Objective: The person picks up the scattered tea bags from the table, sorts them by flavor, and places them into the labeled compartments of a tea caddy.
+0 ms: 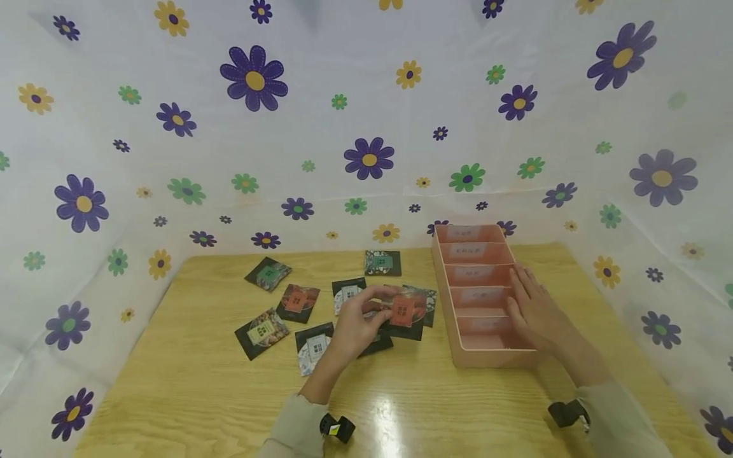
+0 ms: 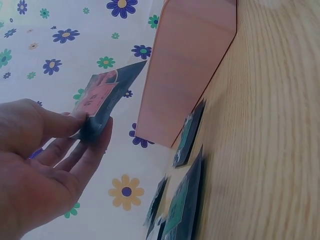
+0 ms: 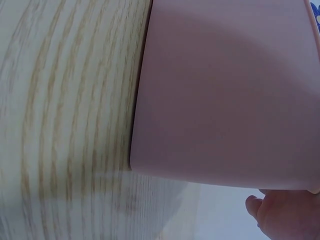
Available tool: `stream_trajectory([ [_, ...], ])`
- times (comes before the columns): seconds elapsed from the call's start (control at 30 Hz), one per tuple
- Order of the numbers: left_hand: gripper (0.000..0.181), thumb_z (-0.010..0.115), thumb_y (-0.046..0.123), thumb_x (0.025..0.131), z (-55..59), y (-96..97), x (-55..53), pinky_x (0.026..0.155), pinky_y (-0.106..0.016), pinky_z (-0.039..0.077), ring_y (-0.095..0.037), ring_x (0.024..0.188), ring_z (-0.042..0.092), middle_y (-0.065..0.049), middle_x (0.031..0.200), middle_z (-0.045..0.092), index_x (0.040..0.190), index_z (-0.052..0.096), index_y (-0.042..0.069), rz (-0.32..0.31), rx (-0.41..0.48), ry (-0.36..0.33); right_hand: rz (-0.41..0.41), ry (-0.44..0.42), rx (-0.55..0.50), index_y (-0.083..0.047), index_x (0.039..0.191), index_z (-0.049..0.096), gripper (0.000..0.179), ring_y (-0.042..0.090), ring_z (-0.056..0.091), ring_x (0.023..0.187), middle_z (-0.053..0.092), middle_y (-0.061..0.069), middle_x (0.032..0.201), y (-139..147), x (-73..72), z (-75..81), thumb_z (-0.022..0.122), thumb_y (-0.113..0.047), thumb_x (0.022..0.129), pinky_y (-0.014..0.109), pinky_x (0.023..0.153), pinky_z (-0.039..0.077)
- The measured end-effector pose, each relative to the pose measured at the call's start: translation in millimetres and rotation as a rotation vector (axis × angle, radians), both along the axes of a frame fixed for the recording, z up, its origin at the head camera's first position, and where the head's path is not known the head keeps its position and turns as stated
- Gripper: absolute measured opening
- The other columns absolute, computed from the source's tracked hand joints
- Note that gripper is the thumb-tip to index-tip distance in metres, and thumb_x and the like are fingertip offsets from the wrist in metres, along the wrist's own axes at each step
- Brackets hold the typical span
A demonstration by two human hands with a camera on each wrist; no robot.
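Note:
My left hand [image 1: 356, 326] pinches a dark flat packet with a red label [image 1: 403, 312] between thumb and fingers, in the air left of the pink box. In the left wrist view this packet [image 2: 97, 100] is tilted, the thumb on its labelled face and fingers beneath. The pink divided box [image 1: 452, 321] has several compartments in a row, each with a pale label strip. Along its right rim rests my right hand [image 1: 541, 313], fingers stretched out. In the right wrist view the box wall [image 3: 225, 100] fills much of the picture, with part of the hand [image 3: 287, 215] at its edge.
More packets lie on the wooden table [image 1: 189, 375] left of the box: green-labelled [image 1: 382, 262], red-labelled [image 1: 298, 302], yellow-green-labelled [image 1: 262, 332] and white-labelled [image 1: 315, 348]. Some lie partly hidden under the left hand and held packet. A flowered curtain [image 1: 321, 133] surrounds the table's back and sides.

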State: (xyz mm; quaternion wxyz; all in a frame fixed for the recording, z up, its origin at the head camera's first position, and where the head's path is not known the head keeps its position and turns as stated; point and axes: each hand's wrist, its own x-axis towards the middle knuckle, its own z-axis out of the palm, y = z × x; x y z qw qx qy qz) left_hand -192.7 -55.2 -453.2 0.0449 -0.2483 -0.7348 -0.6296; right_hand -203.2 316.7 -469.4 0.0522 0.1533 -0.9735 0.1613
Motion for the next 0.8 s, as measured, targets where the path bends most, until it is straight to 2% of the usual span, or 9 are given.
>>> stream_trajectory([
  [0.17, 0.034, 0.07, -0.006, 0.093, -10.7, 6.2, -8.4, 0.081, -0.036, 0.061, -0.035, 0.103, 0.07, -0.016, 0.128, 0.066, 0.125, 0.066, 0.0, 0.003, 0.038, -0.009, 0.0, 0.011, -0.013, 0.014, 0.157, 0.016, 0.063, 0.05, 0.008, 0.152, 0.01, 0.032, 0.165, 3, 1.7, 0.9, 0.036, -0.021, 0.109, 0.07, 0.115, 0.021],
  [0.3, 0.032, 0.071, -0.004, 0.093, -14.0, 9.7, -10.5, 0.078, -0.034, 0.062, -0.032, 0.101, 0.071, -0.012, 0.128, 0.067, 0.124, 0.067, 0.005, 0.023, 0.05, -0.016, 0.007, 0.013, -0.034, 0.016, 0.156, 0.017, 0.063, 0.051, 0.008, 0.152, 0.012, 0.032, 0.165, 2, 3.4, 1.0, 0.038, -0.02, 0.108, 0.07, 0.116, 0.02],
  [0.43, 0.032, 0.07, -0.004, 0.094, -14.1, 12.3, -11.5, 0.072, -0.03, 0.062, -0.028, 0.1, 0.071, -0.008, 0.129, 0.067, 0.124, 0.068, 0.008, 0.053, 0.023, -0.029, 0.027, 0.034, -0.041, 0.016, 0.155, 0.019, 0.062, 0.051, 0.01, 0.152, 0.014, 0.033, 0.164, -2, 2.0, -0.8, 0.039, -0.019, 0.108, 0.065, 0.118, 0.02],
  [0.6, 0.033, 0.07, -0.005, 0.094, -12.3, 17.8, -19.5, 0.065, -0.028, 0.06, -0.028, 0.098, 0.072, -0.008, 0.131, 0.066, 0.125, 0.068, 0.008, 0.068, 0.014, -0.019, 0.027, 0.029, -0.036, 0.015, 0.156, 0.018, 0.062, 0.05, 0.012, 0.152, 0.013, 0.032, 0.165, -5, -1.7, 0.6, 0.038, -0.019, 0.108, 0.067, 0.116, 0.022],
  [0.7, 0.033, 0.07, -0.007, 0.094, -11.6, 23.8, -24.2, 0.066, -0.031, 0.061, -0.031, 0.098, 0.072, -0.011, 0.13, 0.066, 0.124, 0.068, 0.006, 0.063, 0.031, 0.004, 0.014, 0.021, -0.037, 0.015, 0.156, 0.017, 0.062, 0.05, 0.011, 0.152, 0.012, 0.032, 0.165, -3, -1.7, 1.6, 0.037, -0.02, 0.108, 0.069, 0.115, 0.022],
  [0.8, 0.033, 0.07, -0.008, 0.093, -11.5, 30.3, -28.3, 0.068, -0.031, 0.06, -0.029, 0.099, 0.073, -0.01, 0.129, 0.067, 0.123, 0.068, 0.006, 0.064, 0.032, 0.027, 0.007, 0.019, -0.041, 0.015, 0.156, 0.017, 0.062, 0.049, 0.01, 0.152, 0.012, 0.032, 0.165, 0, -0.3, 1.6, 0.036, -0.02, 0.108, 0.069, 0.115, 0.022],
])
